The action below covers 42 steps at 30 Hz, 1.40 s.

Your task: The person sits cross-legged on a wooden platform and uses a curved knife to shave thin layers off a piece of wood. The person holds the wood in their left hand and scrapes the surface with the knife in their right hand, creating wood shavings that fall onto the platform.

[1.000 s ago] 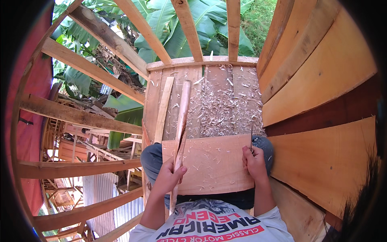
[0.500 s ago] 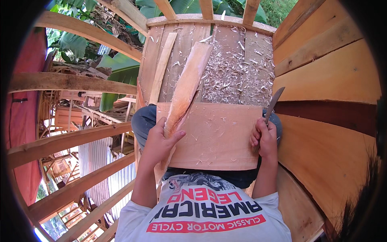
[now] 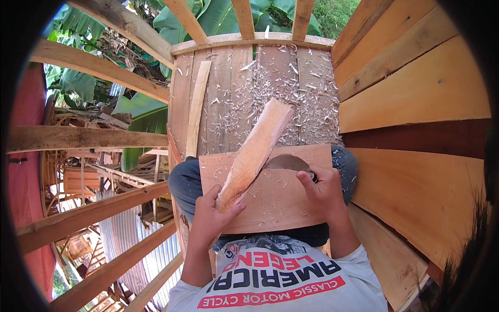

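Observation:
A long, rough-cut piece of wood point(image 3: 254, 148) slants up and away over my lap, its lower end gripped in my left hand point(image 3: 213, 214). My right hand point(image 3: 323, 192) is closed round the dark handle of a knife point(image 3: 287, 162). The broad, curved blade points left, and its tip is at or close to the right edge of the wood piece; I cannot tell whether they touch. Beneath both lies a flat wooden board point(image 3: 280, 200) across my thighs, with a few thin shavings on it.
Pale shavings point(image 3: 312, 99) are strewn over the plank floor point(image 3: 218, 125) in front of me. A narrow wood strip point(image 3: 198, 106) lies at the left. Wooden rails point(image 3: 88, 138) stand on the left, and a plank wall point(image 3: 416, 114) rises close on the right.
The knife has swung from upright at the right to pointing left beside the wood piece. That piece has come nearer and tilted further right. The view has shifted slightly.

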Each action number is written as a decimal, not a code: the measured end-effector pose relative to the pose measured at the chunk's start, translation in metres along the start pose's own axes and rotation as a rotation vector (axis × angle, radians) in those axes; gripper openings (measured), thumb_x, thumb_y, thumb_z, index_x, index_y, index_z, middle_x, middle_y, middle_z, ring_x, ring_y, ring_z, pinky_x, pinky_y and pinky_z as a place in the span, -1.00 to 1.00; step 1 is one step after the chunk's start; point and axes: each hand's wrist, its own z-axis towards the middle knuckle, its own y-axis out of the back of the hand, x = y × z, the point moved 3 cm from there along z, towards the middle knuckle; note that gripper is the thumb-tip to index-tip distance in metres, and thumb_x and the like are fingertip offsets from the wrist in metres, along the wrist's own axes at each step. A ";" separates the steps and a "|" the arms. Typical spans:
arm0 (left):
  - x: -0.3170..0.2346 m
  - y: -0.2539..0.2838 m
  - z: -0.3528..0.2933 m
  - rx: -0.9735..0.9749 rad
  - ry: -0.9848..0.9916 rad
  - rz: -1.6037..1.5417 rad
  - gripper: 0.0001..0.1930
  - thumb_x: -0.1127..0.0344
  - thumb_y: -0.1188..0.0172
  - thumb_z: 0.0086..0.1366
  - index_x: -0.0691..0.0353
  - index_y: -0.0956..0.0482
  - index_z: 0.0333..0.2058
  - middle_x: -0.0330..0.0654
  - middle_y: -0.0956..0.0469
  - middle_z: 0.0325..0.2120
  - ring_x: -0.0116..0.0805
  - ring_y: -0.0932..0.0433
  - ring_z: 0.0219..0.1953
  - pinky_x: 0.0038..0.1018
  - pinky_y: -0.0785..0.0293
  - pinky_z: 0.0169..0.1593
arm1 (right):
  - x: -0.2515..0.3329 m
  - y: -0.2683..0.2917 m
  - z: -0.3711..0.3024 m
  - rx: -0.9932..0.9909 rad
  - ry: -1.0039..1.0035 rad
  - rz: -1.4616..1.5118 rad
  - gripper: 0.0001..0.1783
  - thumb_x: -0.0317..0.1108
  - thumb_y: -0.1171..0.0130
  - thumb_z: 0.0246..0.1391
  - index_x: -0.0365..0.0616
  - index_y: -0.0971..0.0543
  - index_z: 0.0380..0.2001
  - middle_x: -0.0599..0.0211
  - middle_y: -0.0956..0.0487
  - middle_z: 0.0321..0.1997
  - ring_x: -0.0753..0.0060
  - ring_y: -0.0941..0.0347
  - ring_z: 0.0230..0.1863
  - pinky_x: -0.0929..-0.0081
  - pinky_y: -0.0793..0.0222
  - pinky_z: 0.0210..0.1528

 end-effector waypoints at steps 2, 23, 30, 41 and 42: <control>-0.004 0.003 -0.006 -0.011 -0.072 0.061 -0.60 0.26 -0.42 -0.08 0.37 -0.50 -0.32 -0.12 -0.56 -0.52 -0.51 -0.47 -0.47 -0.53 -0.39 -0.36 | 0.010 0.004 0.007 -0.050 0.047 -0.068 -0.46 0.10 -0.17 0.04 -0.24 -0.52 -0.62 0.04 -0.40 -0.73 0.04 -0.43 -0.62 0.30 -0.29 -0.57; -0.036 0.014 -0.020 -0.085 -0.279 0.321 -0.55 0.12 -0.48 -0.09 0.32 -0.43 -0.46 0.01 -0.50 -0.65 -0.08 -0.56 -0.58 -0.42 -0.39 -0.51 | 0.009 0.050 0.026 -0.528 0.137 -0.356 -0.30 0.30 -0.23 -0.17 -0.19 -0.35 -0.76 0.13 -0.31 -0.79 -0.03 -0.30 -0.68 0.31 -0.19 -0.64; -0.022 0.018 -0.034 -0.155 -0.349 0.256 -0.57 0.15 -0.47 -0.09 0.33 -0.45 -0.46 0.01 -0.52 -0.63 -0.13 -0.59 -0.56 -0.42 -0.41 -0.49 | -0.011 0.098 0.025 -0.642 -0.123 -0.166 -0.34 0.22 -0.16 -0.01 -0.27 -0.44 -0.69 0.10 -0.34 -0.78 -0.02 -0.31 -0.68 0.31 -0.20 -0.62; -0.030 0.022 -0.041 -0.201 -0.219 0.344 -0.55 0.14 -0.49 -0.10 0.33 -0.43 -0.47 -0.04 -0.53 -0.64 -0.34 -0.55 -0.59 -0.47 -0.40 -0.49 | 0.029 0.024 0.020 -0.307 0.264 -0.326 -0.39 0.28 -0.16 -0.09 -0.10 -0.51 -0.72 0.20 -0.42 -0.75 0.05 -0.43 -0.64 0.27 -0.30 -0.58; -0.030 0.023 -0.043 -0.200 -0.221 0.342 -0.55 0.14 -0.49 -0.10 0.33 -0.43 -0.46 -0.04 -0.53 -0.64 -0.36 -0.55 -0.59 -0.47 -0.40 -0.49 | 0.025 0.031 0.023 -0.346 0.231 -0.343 -0.37 0.29 -0.15 -0.07 -0.12 -0.51 -0.72 0.17 -0.42 -0.75 0.01 -0.43 -0.63 0.25 -0.30 -0.59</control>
